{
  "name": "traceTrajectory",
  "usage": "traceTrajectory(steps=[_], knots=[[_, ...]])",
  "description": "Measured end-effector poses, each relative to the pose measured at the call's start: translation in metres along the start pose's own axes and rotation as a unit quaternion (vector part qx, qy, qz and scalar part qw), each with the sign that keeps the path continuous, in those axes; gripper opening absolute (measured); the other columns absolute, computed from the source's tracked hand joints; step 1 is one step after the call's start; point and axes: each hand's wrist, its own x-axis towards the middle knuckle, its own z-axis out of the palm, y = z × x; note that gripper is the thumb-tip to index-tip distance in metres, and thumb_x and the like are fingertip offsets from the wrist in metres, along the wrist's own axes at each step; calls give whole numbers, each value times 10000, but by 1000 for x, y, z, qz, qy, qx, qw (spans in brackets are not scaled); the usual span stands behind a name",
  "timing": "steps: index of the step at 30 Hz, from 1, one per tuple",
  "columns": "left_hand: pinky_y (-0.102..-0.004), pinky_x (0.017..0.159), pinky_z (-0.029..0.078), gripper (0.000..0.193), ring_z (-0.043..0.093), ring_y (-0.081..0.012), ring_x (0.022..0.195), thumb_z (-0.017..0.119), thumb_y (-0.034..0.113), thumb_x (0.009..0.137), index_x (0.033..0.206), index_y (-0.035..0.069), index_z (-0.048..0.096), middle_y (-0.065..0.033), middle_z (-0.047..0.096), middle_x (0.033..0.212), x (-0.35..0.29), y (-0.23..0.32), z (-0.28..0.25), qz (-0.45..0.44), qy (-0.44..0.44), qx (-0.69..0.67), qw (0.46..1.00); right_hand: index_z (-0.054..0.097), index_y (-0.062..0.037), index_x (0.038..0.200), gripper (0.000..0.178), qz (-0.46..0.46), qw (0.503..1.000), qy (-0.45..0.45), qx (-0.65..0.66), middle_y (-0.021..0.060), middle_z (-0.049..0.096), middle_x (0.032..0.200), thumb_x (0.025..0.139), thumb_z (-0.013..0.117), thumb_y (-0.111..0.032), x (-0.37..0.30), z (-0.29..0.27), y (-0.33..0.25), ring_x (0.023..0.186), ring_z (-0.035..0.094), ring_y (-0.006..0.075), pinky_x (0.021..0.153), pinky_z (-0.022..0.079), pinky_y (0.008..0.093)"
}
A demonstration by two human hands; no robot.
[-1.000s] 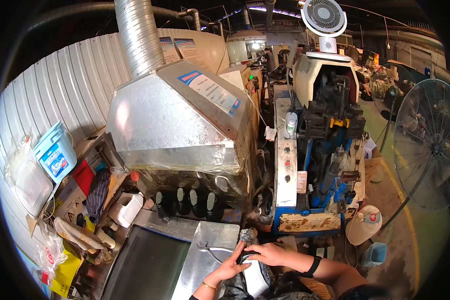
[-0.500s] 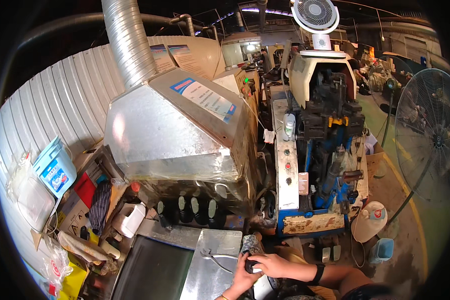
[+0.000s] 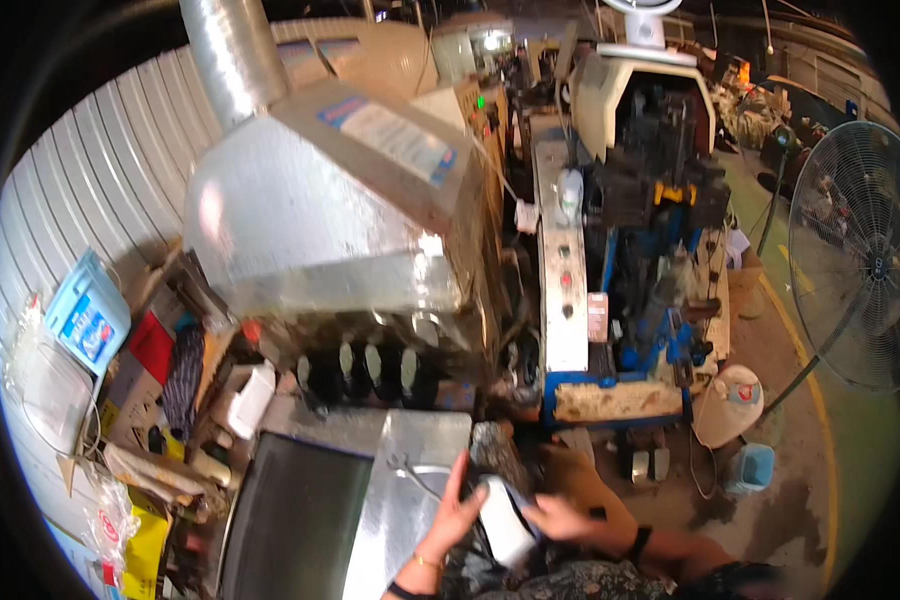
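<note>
Low in the middle is a pale, elongated, shoe-shaped piece [image 3: 506, 526] with a dark edge; its exact kind is unclear. On its left is my left hand [image 3: 452, 520], fingers stretched upward and apart, the thumb touching its upper edge. From the right, my right hand [image 3: 562, 518] grips its dark edge, the fingers partly blurred. A curved metal-coloured handle or hose [image 3: 425, 474] lies on the silver metal plate [image 3: 395, 525] beside my left hand. Several dark shoes with pale soles [image 3: 374, 368] stand at the opening under the metal hood [image 3: 300, 220].
A dark conveyor belt [image 3: 305, 525] runs at the lower left. Ahead on the right stands a blue-framed machine [image 3: 620, 400]. Further right are a pale stool [image 3: 728, 408], a blue bin [image 3: 750, 468] and a large floor fan [image 3: 855, 260]. Cluttered boxes and a blue tub [image 3: 87, 315] line the left.
The view has tilted down and shifted. My hands have moved apart, and the left fingers have straightened. The pale face of the shoe-shaped piece now shows where mostly its dark part showed before.
</note>
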Motion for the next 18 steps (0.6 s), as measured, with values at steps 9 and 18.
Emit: traceTrajectory(steps=[9, 18], knots=[[-285, 870, 488, 543, 565, -150, 997, 675, 20, 869, 1344, 81, 420, -54, 580, 1107, 9, 2, 7, -166, 88, -268, 945, 597, 18, 1207, 787, 198, 962, -46, 182, 73, 686, 1014, 979, 254, -653, 47, 16, -5, 863, 649, 233, 785, 514, 339], [-256, 864, 469, 523, 543, -134, 995, 655, 30, 893, 1343, 51, 388, -62, 573, 1103, 22, -18, 4, -156, 62, -205, 964, 595, 78, 1120, 531, 9, 985, -20, -174, 275, 652, 833, 1026, 322, -368, 43, -3, -64, 756, 659, 395, 671, 531, 441]])
